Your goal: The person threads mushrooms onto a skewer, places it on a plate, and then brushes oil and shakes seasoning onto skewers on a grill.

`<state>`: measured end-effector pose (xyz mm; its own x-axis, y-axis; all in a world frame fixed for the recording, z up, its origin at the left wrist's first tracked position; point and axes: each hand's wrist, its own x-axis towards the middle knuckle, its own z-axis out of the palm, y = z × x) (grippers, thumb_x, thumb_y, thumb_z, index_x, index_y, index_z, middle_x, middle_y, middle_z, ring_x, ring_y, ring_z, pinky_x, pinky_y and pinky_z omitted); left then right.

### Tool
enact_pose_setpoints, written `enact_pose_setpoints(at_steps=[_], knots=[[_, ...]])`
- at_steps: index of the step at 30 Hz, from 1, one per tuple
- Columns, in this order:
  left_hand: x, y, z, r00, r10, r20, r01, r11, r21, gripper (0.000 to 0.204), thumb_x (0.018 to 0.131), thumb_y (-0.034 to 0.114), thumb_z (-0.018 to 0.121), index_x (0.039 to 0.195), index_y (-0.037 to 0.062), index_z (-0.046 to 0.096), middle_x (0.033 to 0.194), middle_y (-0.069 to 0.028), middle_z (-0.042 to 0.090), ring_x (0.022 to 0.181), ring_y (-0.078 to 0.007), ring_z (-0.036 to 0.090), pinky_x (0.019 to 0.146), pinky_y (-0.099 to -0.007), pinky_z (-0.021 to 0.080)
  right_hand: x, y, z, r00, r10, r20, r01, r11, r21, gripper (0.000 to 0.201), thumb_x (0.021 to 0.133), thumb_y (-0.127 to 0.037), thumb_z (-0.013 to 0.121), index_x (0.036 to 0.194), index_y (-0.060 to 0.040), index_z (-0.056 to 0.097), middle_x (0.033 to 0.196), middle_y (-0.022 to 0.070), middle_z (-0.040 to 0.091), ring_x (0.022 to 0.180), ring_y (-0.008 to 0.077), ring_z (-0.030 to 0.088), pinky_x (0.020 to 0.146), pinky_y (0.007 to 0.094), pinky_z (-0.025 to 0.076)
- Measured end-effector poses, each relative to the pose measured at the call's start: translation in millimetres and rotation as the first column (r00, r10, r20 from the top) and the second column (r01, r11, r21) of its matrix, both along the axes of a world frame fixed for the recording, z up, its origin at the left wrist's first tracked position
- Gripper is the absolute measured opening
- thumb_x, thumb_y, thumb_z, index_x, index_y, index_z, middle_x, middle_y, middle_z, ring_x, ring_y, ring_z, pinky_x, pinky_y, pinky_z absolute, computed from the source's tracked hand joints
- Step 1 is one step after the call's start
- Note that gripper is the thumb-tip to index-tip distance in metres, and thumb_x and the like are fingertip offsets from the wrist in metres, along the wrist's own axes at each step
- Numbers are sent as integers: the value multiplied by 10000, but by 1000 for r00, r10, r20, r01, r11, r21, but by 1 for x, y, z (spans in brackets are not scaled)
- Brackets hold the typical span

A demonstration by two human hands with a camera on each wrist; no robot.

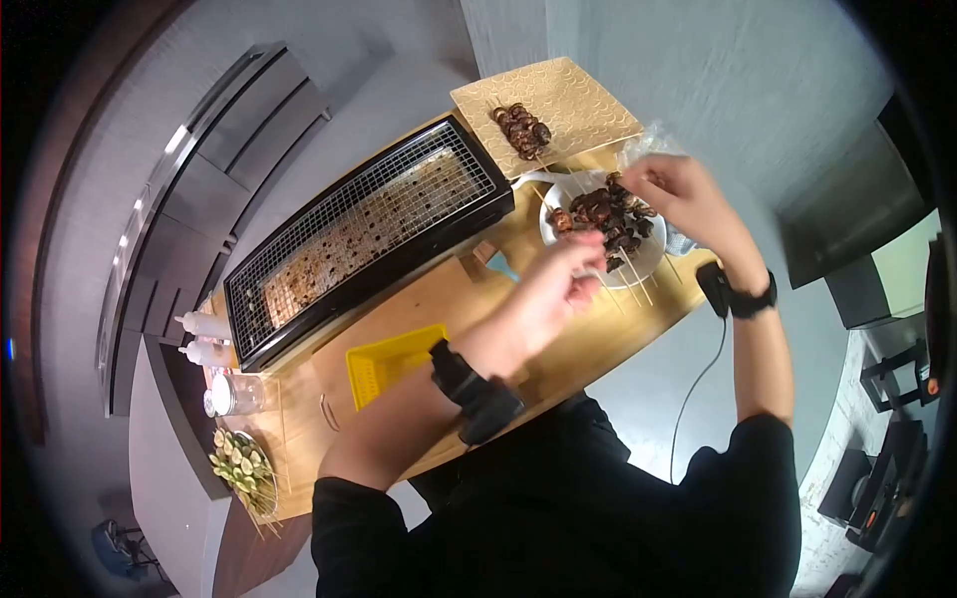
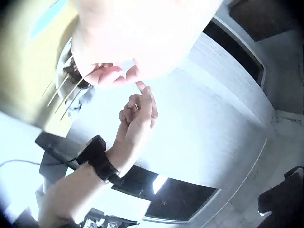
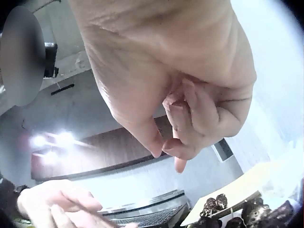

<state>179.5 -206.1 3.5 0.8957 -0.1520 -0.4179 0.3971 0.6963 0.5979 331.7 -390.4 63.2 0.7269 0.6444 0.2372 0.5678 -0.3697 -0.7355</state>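
Both hands are raised over the right end of the table. My left hand (image 1: 551, 292) hovers at the near left side of a round white plate (image 1: 653, 257), its fingers loosely bent. At the plate's far right edge is my right hand (image 1: 688, 202), with its fingers curled loosely and the thumb near the index fingertip. Nothing shows between its fingers in the right wrist view. The plate holds a pile of dark glazed skewers (image 1: 601, 211), with bare sticks poking out toward the table's near edge. My left hand overlaps part of the plate in the head view.
Behind the plate, a gold rectangular tray (image 1: 593, 105) bears a few dark skewers (image 1: 522, 130). A long black grill (image 1: 374, 224) with a wire mesh stands left. Nearer are a yellow basket (image 1: 364, 374), squeeze bottles (image 1: 207, 325), a jar (image 1: 239, 395) and a plate of green vegetable skewers (image 1: 242, 463).
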Motion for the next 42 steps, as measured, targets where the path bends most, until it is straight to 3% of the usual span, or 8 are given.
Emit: enact_pose_setpoints(at_steps=[4, 7, 11, 14, 23, 33, 40, 42], knots=[[-29, -39, -31, 988, -35, -148, 23, 996, -82, 154, 951, 214, 707, 1081, 159, 646, 902, 60, 566, 741, -77, 504, 590, -219, 364, -44, -41, -7, 974, -222, 44, 226, 968, -108, 203, 949, -197, 683, 935, -1, 734, 640, 118, 594, 570, 153, 530, 563, 345, 426], [-33, -55, -58, 973, -47, -226, 22, 994, -111, 102, 956, 226, 696, 997, 164, 625, 879, 65, 542, 712, -74, 466, 583, -236, 339, -75, -51, -29, 960, -269, 78, 275, 958, -86, 232, 969, -204, 694, 931, 25, 693, 606, 22, 539, 573, 91, 481, 534, 312, 385], [-30, -67, -59, 972, -36, -231, 14, 995, -98, 81, 977, 197, 671, 1016, 131, 646, 878, 45, 530, 695, -70, 438, 586, -240, 340, -96, -51, -53, 937, -335, 94, 346, 928, -139, 269, 925, -242, 729, 931, 26, 710, 615, 121, 577, 533, 153, 503, 525, 341, 403], [-30, -71, -56, 990, -15, -143, 4, 997, -74, 100, 1005, 180, 641, 1065, 104, 665, 874, 39, 522, 684, -58, 419, 577, -229, 335, -99, -51, -61, 941, -338, 19, 336, 928, -160, 213, 912, -216, 730, 945, -6, 740, 690, 166, 666, 564, 273, 624, 561, 371, 467], [-38, -70, -64, 1000, -9, -22, 11, 997, 74, 194, 1093, 246, 544, 1096, 81, 645, 816, 52, 469, 649, -29, 364, 544, -206, 294, -96, -40, -93, 941, -236, -243, 235, 971, -31, 170, 950, -122, 670, 918, 40, 710, 644, 48, 628, 596, 89, 541, 559, 297, 426], [-60, -43, -35, 958, -91, 272, 8, 956, 293, 238, 1109, 281, 511, 1088, 71, 622, 810, 49, 487, 677, -28, 377, 579, -200, 304, -120, -27, -81, 833, -104, -544, 236, 955, 178, 171, 1040, -171, 626, 996, -27, 705, 785, -73, 613, 635, 16, 479, 547, 211, 354], [-115, 44, 16, 915, -207, 346, -41, 804, 593, 281, 1101, 322, 520, 1122, 76, 655, 833, 49, 524, 718, -28, 425, 632, -194, 365, -140, 39, -42, 791, 75, -607, 93, 966, 241, 154, 1039, -194, 639, 937, -89, 687, 647, -124, 457, 541, -15, 357, 484, 201, 257], [-140, 80, 16, 900, -154, 409, -174, 731, 659, 280, 1097, 315, 523, 1132, 75, 662, 850, 57, 550, 763, -39, 478, 688, -207, 413, -146, 66, -30, 780, 136, -611, 15, 972, 235, 150, 1037, -184, 642, 930, -87, 683, 645, -124, 456, 539, -16, 357, 483, 202, 254]])
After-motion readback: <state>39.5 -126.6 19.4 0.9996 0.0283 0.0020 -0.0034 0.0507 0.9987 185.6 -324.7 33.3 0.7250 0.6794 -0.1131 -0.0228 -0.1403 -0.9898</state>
